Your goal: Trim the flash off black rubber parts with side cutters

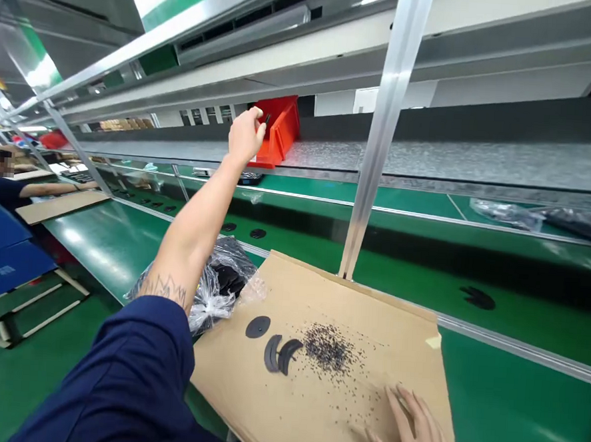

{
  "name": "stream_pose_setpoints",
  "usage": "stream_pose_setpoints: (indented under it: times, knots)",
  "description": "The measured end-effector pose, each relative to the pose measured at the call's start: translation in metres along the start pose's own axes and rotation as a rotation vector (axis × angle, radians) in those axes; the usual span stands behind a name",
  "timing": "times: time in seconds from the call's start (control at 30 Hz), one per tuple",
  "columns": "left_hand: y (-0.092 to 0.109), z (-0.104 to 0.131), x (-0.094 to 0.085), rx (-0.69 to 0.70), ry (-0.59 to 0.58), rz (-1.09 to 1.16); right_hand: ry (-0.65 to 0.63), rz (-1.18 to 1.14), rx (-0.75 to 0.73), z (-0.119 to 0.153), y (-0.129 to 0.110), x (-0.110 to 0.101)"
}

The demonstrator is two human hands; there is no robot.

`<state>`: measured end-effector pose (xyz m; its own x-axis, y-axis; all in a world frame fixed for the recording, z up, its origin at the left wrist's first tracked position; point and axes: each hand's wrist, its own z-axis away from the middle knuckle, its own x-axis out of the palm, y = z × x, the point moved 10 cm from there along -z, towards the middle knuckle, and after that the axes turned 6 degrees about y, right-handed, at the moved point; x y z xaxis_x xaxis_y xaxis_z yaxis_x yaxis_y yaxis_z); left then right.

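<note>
My left hand (245,136) is raised at the front of a red bin (285,130) on the shelf, its fingers curled. A small dark thing shows by the thumb and fingertips, too small to name. My right hand (415,432) rests with spread fingers on the brown cardboard sheet (245,391), beside a scattered heap of tiny black pieces (330,348). Left of the heap lie two curved black parts, one (272,353) next to the other (288,356). A black disc (257,327) lies just beyond them.
Clear plastic bags with black parts (224,283) lie beside the cardboard's left edge. A metal post (375,146) rises behind the cardboard. On the green belt (412,275) sit several black parts. A co-worker (7,183) is at far left, near blue boxes (3,250).
</note>
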<state>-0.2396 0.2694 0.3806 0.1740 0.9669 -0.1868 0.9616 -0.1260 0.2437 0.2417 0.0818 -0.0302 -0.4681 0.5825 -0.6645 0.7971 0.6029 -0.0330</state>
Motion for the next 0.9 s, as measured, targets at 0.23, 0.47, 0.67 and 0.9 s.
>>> stream_pose_setpoints:
  times: [0.23, 0.47, 0.67, 0.9]
  knots:
    - [0.003, 0.04, -0.004, 0.061, -0.162, 0.029, -0.053, -0.158, 0.161, -0.008, -0.012, -0.008]
    - [0.108, 0.354, -0.053, 0.422, -1.238, 0.272, -0.305, -0.462, 0.166, -0.032, -0.074, 0.022]
    - [0.099, 0.468, -0.08, 0.245, -1.432, 0.167, -0.539, -0.482, 0.063, -0.06, -0.137, 0.073]
    - [0.085, 0.482, -0.099, 0.308, -1.16, 0.207, -0.726, -0.309, -0.09, -0.087, -0.166, 0.107]
